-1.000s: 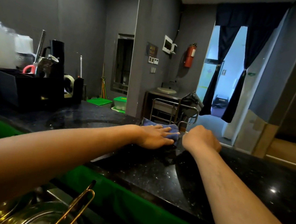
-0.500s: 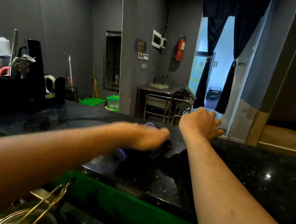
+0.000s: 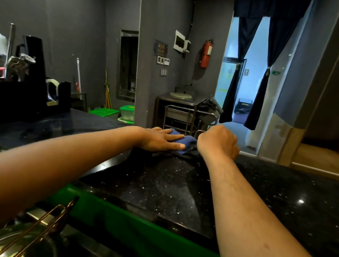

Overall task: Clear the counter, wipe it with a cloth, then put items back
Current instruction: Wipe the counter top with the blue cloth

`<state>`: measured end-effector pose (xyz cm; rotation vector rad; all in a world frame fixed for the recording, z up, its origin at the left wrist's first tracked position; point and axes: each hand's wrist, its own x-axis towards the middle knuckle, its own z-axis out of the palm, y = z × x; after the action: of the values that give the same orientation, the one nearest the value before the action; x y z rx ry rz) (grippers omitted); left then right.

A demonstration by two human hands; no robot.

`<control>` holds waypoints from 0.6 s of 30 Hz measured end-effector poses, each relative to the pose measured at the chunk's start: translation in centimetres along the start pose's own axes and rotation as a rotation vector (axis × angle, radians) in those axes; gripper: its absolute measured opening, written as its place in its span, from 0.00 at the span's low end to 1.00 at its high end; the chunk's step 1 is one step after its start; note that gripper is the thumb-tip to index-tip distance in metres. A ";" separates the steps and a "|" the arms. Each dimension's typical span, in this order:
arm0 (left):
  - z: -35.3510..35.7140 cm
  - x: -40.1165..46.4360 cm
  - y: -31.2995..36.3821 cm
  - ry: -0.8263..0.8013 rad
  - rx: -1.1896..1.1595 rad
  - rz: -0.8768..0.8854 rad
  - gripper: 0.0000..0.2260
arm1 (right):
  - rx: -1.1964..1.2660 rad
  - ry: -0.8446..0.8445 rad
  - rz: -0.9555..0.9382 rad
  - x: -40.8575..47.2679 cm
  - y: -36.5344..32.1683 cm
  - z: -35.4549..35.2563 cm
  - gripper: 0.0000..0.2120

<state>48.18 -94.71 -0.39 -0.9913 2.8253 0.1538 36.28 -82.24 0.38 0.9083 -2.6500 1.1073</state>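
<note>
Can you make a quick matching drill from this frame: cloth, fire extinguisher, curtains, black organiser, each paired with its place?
Things:
1. blue cloth
2. fire extinguisher
3. curtains
4. black organiser

Places:
A. on the grey wall
B. far-left counter
C. under the flat left hand
D. at the doorway

Pairs: 1-C, 2-A, 3-D, 4-B

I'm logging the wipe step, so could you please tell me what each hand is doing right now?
Left hand: open, pressing flat on the blue cloth.
Right hand: fingers curled; whether it holds anything cannot be told.
</note>
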 end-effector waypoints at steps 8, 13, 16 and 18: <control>0.2 3.7 -5.1 0.072 -0.032 -0.369 0.32 | 0.002 -0.170 -0.263 -1.3 -0.9 0.5 0.10; 2.2 -5.0 -2.7 0.122 -0.014 -0.071 0.34 | 0.007 -0.223 -0.438 -2.1 -2.8 1.5 0.14; 2.0 -7.9 -4.9 0.006 -0.017 -0.091 0.34 | 0.012 -0.311 -0.576 -3.1 -3.6 2.1 0.16; 1.2 -8.4 -7.5 0.021 -0.042 -0.178 0.32 | -0.030 -0.396 -0.645 -3.9 -3.6 2.0 0.17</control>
<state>59.46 -95.20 -0.53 -1.2541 2.7449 0.1838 41.73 -83.72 -0.22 1.9546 -2.3057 0.7787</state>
